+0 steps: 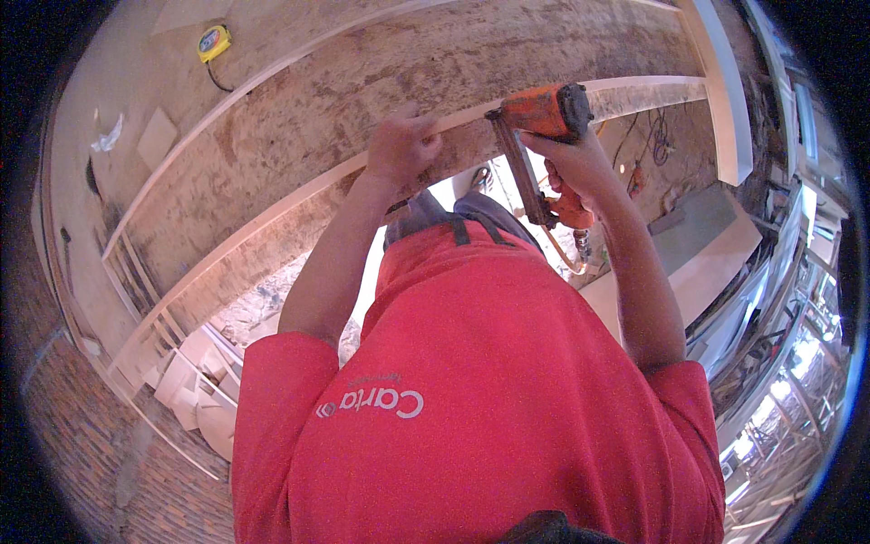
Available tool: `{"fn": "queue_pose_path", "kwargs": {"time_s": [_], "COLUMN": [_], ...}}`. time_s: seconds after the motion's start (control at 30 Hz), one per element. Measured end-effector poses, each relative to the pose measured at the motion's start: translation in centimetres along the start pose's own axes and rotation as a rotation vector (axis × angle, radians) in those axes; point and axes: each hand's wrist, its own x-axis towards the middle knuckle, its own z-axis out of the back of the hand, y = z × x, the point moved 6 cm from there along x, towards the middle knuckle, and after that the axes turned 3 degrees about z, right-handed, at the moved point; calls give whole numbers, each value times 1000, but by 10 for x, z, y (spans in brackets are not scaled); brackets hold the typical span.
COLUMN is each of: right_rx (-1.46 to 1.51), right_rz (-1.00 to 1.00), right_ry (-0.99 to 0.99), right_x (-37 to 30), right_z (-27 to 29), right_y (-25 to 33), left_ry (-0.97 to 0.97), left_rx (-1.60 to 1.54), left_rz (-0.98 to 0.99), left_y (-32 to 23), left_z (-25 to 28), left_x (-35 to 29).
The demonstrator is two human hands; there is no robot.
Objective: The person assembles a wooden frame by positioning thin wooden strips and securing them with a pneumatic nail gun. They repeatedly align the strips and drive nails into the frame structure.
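In my right hand (580, 168) is an orange and black nail gun (536, 111), with my fingers wrapped around its handle. Its nose lies against the long pale wooden strip (281, 207), which runs from lower left to upper right in front of me. Left of the tool, my left hand (399, 150) sits on the same strip with fingers curled closed around its edge; its far side is hidden. A hose (566, 263) hangs from the lower end of the nail gun. Beyond the strip lies a wide, stained brown board (313, 122).
A yellow tape measure (214, 42) lies on the far left surface. At the right a pale beam (720, 100) crosses the strips' ends. Wood offcuts (201, 385) are heaped at lower left, and a large board (711, 258) leans at right beside stacked timber.
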Motion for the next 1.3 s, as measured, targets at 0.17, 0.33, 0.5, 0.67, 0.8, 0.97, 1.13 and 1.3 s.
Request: {"fn": "queue_pose_path", "kwargs": {"time_s": [0.17, 0.33, 0.5, 0.67, 0.8, 0.97, 1.13, 1.3], "right_rx": [-47, -104, -197, -380, -357, -281, -333, -395], "right_rz": [36, 29, 108, 269, 335, 307, 325, 403], "right_ry": [22, 36, 33, 44, 44, 58, 47, 57], "right_x": [8, 9, 15, 23, 18, 18, 21, 16], "right_z": [-5, -9, -9, -9, -13, -17, -18, -23], "right_y": [6, 13, 18, 20, 32, 28, 22, 36], "left_ry": [-67, -117, -108, -83, -80, -70, -26, -25], "left_rx": [19, 66, 51, 58, 78, 51, 45, 42], "left_rz": [-59, -79, -82, -49, -50, -54, -41, -53], "left_y": [-3, -9, -10, -7, -4, -7, -8, -5], "left_z": [3, 6, 7, 3, 0, 2, 4, 0], "left_x": [-2, -6, -5, -4, -2, -3, -5, -5]}}
